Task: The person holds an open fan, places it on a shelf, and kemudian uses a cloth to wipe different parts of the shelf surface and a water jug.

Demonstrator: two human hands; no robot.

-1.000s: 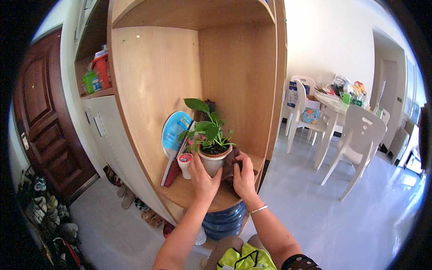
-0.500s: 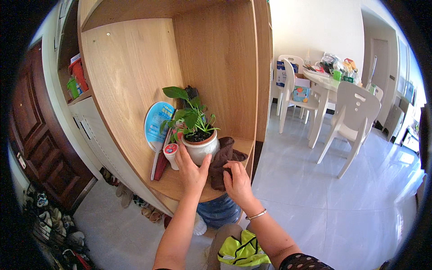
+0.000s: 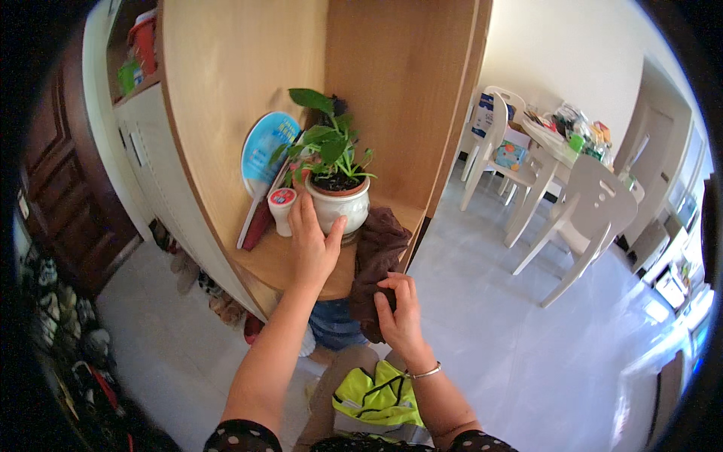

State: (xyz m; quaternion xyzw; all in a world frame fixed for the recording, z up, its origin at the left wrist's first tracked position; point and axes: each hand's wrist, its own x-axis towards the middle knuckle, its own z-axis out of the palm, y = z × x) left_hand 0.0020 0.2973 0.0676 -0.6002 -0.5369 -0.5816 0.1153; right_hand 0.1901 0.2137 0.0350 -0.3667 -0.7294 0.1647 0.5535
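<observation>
A white glazed flowerpot with a leafy green plant stands on the wooden shelf. My left hand rests against its left front side, fingers stretched out and thumb apart. Hanging over the shelf's front edge to the right of the pot is a dark brown cloth. My right hand pinches its lower part between thumb and fingers. Left of the pot are a small white tub with a red lid, a blue round fan and a dark red flat item.
The shelf board has a rounded front edge, and a wooden side panel rises at right. Below sits a blue water jug. A yellow-green vest lies on my lap. White chairs surround a cluttered table at right; shoes line the left.
My right hand has drawn the brown cloth toward me, so it now droops farther over the shelf edge. My left hand stays at the pot. The whole view has shifted and tilted.
</observation>
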